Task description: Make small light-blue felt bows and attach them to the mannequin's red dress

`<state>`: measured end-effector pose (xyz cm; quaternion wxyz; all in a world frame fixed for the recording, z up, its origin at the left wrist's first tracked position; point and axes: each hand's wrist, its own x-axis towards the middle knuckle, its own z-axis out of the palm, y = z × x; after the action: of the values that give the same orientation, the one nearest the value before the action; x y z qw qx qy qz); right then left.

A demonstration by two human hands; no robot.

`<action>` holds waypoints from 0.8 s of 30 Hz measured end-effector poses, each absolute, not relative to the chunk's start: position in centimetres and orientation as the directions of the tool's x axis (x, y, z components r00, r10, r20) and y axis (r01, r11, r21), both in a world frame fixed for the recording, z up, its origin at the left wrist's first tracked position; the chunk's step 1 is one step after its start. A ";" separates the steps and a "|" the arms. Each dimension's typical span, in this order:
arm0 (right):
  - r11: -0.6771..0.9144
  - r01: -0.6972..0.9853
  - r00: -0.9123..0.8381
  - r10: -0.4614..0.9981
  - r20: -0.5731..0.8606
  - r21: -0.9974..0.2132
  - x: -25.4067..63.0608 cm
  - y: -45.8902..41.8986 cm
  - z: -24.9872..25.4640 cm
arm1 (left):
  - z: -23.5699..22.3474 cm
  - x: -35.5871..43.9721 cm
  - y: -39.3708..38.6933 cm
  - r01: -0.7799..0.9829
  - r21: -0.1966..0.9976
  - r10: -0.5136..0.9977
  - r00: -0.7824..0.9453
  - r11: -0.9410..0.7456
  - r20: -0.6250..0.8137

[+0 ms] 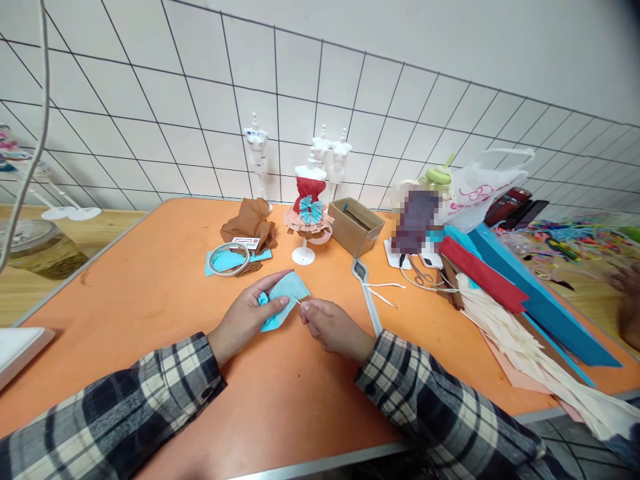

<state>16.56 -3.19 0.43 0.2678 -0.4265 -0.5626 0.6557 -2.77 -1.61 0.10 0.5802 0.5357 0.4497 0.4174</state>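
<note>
My left hand (250, 312) grips a light-blue piece of crepe paper or thin cloth (293, 288), thumb on top. Its lower left part is gathered and crumpled. Pinched between the fingertips of my right hand (337, 327) is a thin white stick (296, 300), whose tip reaches the blue piece. Both hands are above the orange table (240, 400). Beyond them stands a small white mannequin (303, 255) in a red bodice (309, 188) with a blue pleated bow (311, 209) and a pink frill.
Behind my left hand lie brown fabric (247, 217) and rolls of tape (214, 260). A cardboard box (367, 241), a grey strap-like strip (369, 300) and scissors (424, 275) are to the right. Coloured sheets (480, 270) cover the right side. Another person's hand (629, 293) shows at far right.
</note>
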 end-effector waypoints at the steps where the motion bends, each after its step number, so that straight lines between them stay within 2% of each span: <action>1: -0.221 0.131 -0.492 0.832 -0.257 -0.967 16.6 -3.2 0.4 | 0.2 -2.8 -1.6 0.012 0.997 0.964 0.254 0.073 -0.074; 13: -0.184 0.168 -0.438 0.866 -0.240 -0.968 16.4 -3.3 0.2 | 1.4 -2.2 -2.1 0.186 0.982 0.966 0.259 -0.029 -0.020; 24: -0.226 0.141 -0.446 0.855 -0.265 -0.964 16.3 -3.3 0.1 | 1.1 -2.3 -2.0 0.174 0.985 0.965 0.258 0.002 -0.048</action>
<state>16.27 -3.30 0.13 0.2778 -0.4468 -0.5568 0.6428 -2.29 -2.04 1.13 0.5226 0.5964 0.4775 0.3783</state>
